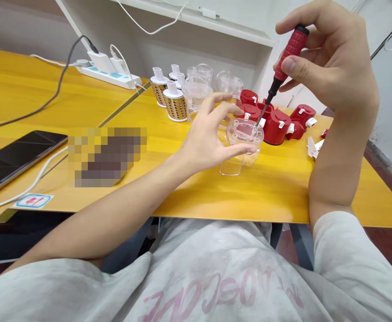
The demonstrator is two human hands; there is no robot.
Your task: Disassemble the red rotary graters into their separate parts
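Note:
My left hand (209,134) grips a clear plastic housing (244,138) by its side, holding it just above the yellow table (216,192). My right hand (330,62) is closed round a red-handled screwdriver (288,56). The screwdriver slants down and left, and its tip rests on the top rim of the clear housing. Behind the housing stand several red plastic caps (278,126) with white clips.
Several clear cups (196,91) and perforated drum parts (175,103) stand at the back. A white power strip (110,75) with chargers lies on the far left. A black phone (14,158) lies at the left edge. Small white parts (314,146) are scattered to the right.

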